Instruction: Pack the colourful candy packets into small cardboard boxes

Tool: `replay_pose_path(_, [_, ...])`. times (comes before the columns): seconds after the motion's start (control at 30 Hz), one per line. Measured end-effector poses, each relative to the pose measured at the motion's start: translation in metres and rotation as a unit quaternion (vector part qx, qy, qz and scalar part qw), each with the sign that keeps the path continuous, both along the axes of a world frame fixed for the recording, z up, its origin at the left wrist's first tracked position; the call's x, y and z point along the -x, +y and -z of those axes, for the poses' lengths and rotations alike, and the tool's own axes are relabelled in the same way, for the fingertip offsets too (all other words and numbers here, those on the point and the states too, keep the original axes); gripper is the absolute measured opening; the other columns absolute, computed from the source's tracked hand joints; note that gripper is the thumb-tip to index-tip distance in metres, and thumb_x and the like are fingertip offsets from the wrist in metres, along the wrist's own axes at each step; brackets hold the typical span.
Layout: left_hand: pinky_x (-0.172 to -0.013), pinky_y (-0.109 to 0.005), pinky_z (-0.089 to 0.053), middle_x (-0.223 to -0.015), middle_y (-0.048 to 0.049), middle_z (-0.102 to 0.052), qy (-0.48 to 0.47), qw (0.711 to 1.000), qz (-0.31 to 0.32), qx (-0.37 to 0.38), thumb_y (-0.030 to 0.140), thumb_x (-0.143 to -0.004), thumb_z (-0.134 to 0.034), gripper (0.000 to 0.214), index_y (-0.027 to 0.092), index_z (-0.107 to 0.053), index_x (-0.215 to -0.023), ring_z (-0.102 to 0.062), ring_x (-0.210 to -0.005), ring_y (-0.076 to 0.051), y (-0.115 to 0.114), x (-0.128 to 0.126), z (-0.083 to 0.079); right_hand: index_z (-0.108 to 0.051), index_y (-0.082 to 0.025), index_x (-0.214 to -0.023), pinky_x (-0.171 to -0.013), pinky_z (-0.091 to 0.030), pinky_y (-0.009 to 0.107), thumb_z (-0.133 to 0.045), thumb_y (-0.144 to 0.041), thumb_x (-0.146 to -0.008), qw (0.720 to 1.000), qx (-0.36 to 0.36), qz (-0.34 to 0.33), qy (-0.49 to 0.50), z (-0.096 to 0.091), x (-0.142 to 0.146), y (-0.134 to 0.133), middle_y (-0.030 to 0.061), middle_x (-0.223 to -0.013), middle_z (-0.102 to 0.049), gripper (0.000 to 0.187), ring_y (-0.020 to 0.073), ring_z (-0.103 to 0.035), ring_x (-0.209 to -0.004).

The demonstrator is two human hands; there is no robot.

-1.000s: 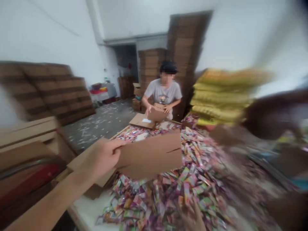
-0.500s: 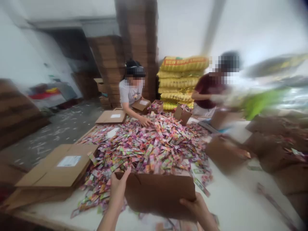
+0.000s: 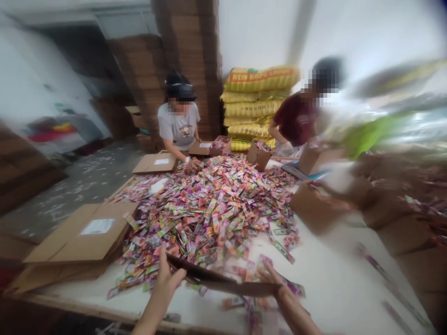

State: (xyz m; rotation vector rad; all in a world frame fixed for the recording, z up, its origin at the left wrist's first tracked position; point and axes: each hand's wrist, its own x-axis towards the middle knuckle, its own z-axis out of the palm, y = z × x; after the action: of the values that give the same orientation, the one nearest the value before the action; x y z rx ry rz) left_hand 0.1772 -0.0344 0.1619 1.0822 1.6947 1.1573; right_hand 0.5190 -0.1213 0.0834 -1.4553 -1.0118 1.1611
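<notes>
In the head view, a brown cardboard box point(image 3: 223, 281) is tipped so that I see it nearly edge-on; whether it is folded flat cannot be made out. My left hand point(image 3: 168, 275) grips its left end, thumb on the near side. At the right end, my right hand point(image 3: 281, 284) holds it, fingers behind and partly blurred. Below and beyond the box spreads a big heap of small colourful packets point(image 3: 209, 204). Some loose packets lie on the white table near my right hand.
Flattened cartons point(image 3: 80, 232) with a white label lie at left. An open box point(image 3: 312, 209) stands to the right, with more filled boxes point(image 3: 401, 228) beyond. Across the table, one person point(image 3: 179, 118) reaches into the heap; another point(image 3: 298, 116) stands near yellow sacks point(image 3: 258, 109).
The cardboard box has turned from showing its broad face to nearly edge-on, both hands still on it. The person across has drawn a hand leftward over the heap. My view has shifted slightly.
</notes>
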Motion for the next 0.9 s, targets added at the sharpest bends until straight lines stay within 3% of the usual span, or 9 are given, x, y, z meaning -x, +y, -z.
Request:
replay_pose_path(0.17, [-0.108, -0.046, -0.043, -0.136, -0.0163, -0.051, 0.052, 0.990, -0.110, 0.071, 0.021, -0.065, -0.060, 0.090, 0.016, -0.031, -0.150, -0.054, -0.122, -0.030, -0.011, 0.037, 0.039, -0.074, -0.024, -0.117, -0.117, -0.037, 0.049, -0.051, -0.077, -0.083, 0.996, 0.044, 0.053, -0.063, -0.010, 0.031, 0.010, 0.0102, -0.130, -0.069, 0.068, 0.0348, -0.054, -0.132])
replay_pose_path(0.3, [-0.109, -0.047, -0.044, -0.128, -0.0114, -0.058, 0.078, 0.981, -0.172, 0.046, 0.030, -0.071, -0.064, 0.071, 0.021, -0.047, -0.139, -0.056, -0.120, -0.030, -0.024, 0.055, 0.060, -0.078, -0.020, -0.103, -0.093, -0.050, 0.037, -0.056, -0.063, -0.087, 0.991, 0.010, -0.088, -0.095, -0.037, 0.039, 0.023, 0.0081, -0.104, -0.077, 0.051, 0.0299, -0.067, -0.102])
replay_pose_path(0.37, [-0.111, -0.047, -0.042, -0.128, -0.0098, -0.059, 0.070, 0.991, -0.114, 0.026, 0.031, -0.072, -0.064, 0.068, 0.023, -0.050, -0.139, -0.056, -0.123, -0.030, -0.025, 0.061, 0.057, -0.077, -0.019, -0.080, -0.071, -0.047, 0.030, -0.056, -0.058, -0.088, 0.977, 0.023, -0.167, -0.130, -0.050, 0.034, 0.025, 0.0039, -0.077, -0.073, 0.046, 0.0230, -0.063, -0.076])
replay_pose_path(0.47, [-0.120, -0.045, -0.032, -0.140, -0.0094, -0.056, 0.036, 0.999, 0.039, 0.001, 0.020, -0.071, -0.059, 0.079, 0.024, -0.043, -0.148, -0.049, -0.136, -0.028, -0.026, 0.063, 0.040, -0.058, -0.017, -0.052, -0.055, -0.028, 0.026, -0.056, -0.048, -0.089, 0.948, 0.052, -0.255, -0.181, -0.061, 0.020, 0.022, -0.0037, -0.050, -0.046, 0.048, 0.0117, -0.038, -0.053])
replay_pose_path(0.57, [-0.126, -0.043, -0.019, -0.153, -0.0078, -0.047, 0.016, 0.989, 0.145, -0.012, 0.009, -0.066, -0.050, 0.100, 0.026, -0.020, -0.159, -0.036, -0.147, -0.024, -0.033, 0.056, 0.018, -0.045, -0.017, -0.046, -0.053, -0.022, 0.025, -0.055, -0.043, -0.088, 0.943, 0.045, -0.226, -0.239, -0.061, 0.014, 0.016, -0.0047, -0.047, -0.033, 0.051, 0.0096, -0.029, -0.051])
replay_pose_path(0.67, [-0.127, -0.043, -0.008, -0.163, -0.0062, -0.035, -0.019, 0.959, 0.283, -0.022, 0.006, -0.068, -0.045, 0.109, 0.030, 0.009, -0.160, -0.023, -0.154, -0.018, -0.041, 0.042, 0.006, -0.057, -0.017, -0.056, -0.051, -0.033, 0.024, -0.057, -0.053, -0.084, 0.970, 0.064, -0.097, -0.213, -0.056, 0.026, 0.016, -0.0019, -0.053, -0.048, 0.045, 0.0143, -0.049, -0.055])
replay_pose_path(0.73, [-0.127, -0.043, -0.010, -0.165, -0.0077, -0.030, -0.053, 0.933, 0.354, -0.013, 0.008, -0.072, -0.052, 0.113, 0.032, 0.019, -0.157, -0.021, -0.154, -0.018, -0.042, 0.033, 0.010, -0.067, -0.018, -0.084, -0.048, -0.042, 0.025, -0.062, -0.059, -0.079, 0.984, 0.130, -0.056, -0.104, -0.050, 0.042, 0.021, 0.0034, -0.075, -0.066, 0.042, 0.0214, -0.064, -0.065])
replay_pose_path(0.8, [-0.126, -0.043, -0.017, -0.166, -0.0105, -0.027, -0.080, 0.934, 0.347, 0.001, 0.018, -0.072, -0.068, 0.122, 0.033, 0.018, -0.157, -0.024, -0.153, -0.022, -0.037, 0.025, 0.023, -0.062, -0.018, -0.111, -0.046, -0.048, 0.029, -0.069, -0.059, -0.073, 0.979, 0.196, -0.036, -0.040, -0.040, 0.058, 0.030, 0.0096, -0.096, -0.071, 0.057, 0.0247, -0.069, -0.067])
replay_pose_path(0.9, [-0.125, -0.045, -0.021, -0.165, -0.0139, -0.028, -0.075, 0.955, 0.286, 0.001, 0.035, -0.061, -0.086, 0.128, 0.030, -0.004, -0.160, -0.021, -0.154, -0.029, -0.017, 0.018, 0.044, -0.059, -0.017, -0.114, -0.052, -0.053, 0.033, -0.084, -0.039, -0.054, 0.972, 0.182, -0.014, -0.147, -0.017, 0.077, 0.042, 0.0082, -0.090, -0.071, 0.069, 0.0239, -0.068, -0.066])
